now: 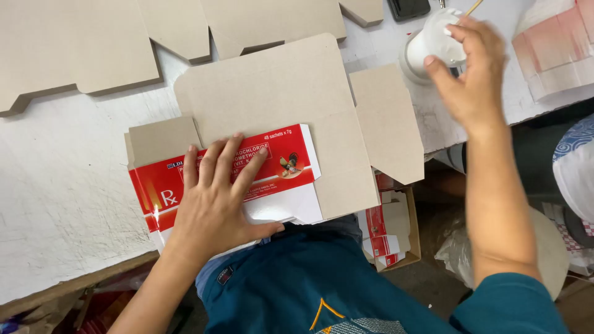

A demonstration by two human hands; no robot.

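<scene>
Cardboard carton blank (291, 117), red-printed panel folded over, lies flat under the left hand (213, 198), whose fingers are spread and pressing. Beyond it, the right hand (473, 68) curls loosely over a white cup (433, 43); contents hidden.

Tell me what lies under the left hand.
The left hand lies flat on a folded red and white carton panel, which rests on a larger unfolded grey cardboard blank on the white table. The print beneath the palm and fingers is covered.
</scene>
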